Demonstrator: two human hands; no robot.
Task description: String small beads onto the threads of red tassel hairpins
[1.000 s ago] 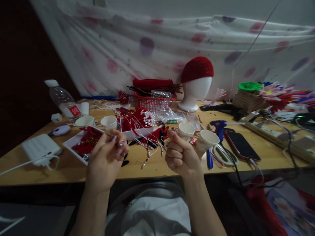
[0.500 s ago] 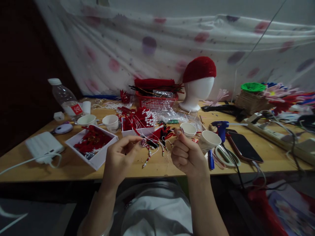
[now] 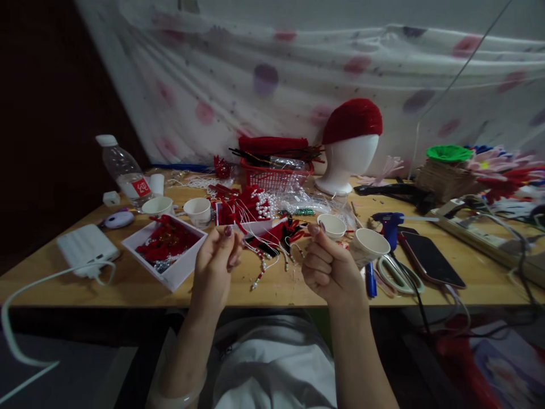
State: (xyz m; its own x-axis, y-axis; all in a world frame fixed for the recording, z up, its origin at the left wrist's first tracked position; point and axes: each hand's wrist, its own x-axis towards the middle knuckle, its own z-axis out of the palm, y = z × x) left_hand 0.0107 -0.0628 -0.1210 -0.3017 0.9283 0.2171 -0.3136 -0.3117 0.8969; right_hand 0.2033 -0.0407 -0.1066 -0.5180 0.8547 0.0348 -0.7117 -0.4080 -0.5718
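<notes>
My left hand (image 3: pixel 216 264) is raised over the table's front edge, its thumb against curled fingers. Across from it my right hand (image 3: pixel 331 266) makes a pinch, the other fingers folded in. Whatever either hand holds is too small or thin to make out. Between and behind them lie beaded strings (image 3: pixel 259 274) with red and white beads and loose white threads. Just beyond is a white box (image 3: pixel 255 227) with red fuzzy pieces and white pearl-like beads. A white tray (image 3: pixel 170 279) of red fuzzy pieces stands left of my left hand. A paper cup (image 3: pixel 371 244) is close to my right hand.
At the back stand a red basket (image 3: pixel 276 177) and a white foam head (image 3: pixel 349 162) with a red cap (image 3: pixel 355 120). On the right are a blue glue gun (image 3: pixel 388 226), scissors (image 3: pixel 398 275), a phone (image 3: pixel 432 258) and a power strip (image 3: pixel 481 236). A bottle (image 3: pixel 128 173) stands left.
My left hand has turned and its fingers have curled in, with the thumb now pointing up. My right hand keeps its pinch. The whole view has shifted slightly.
</notes>
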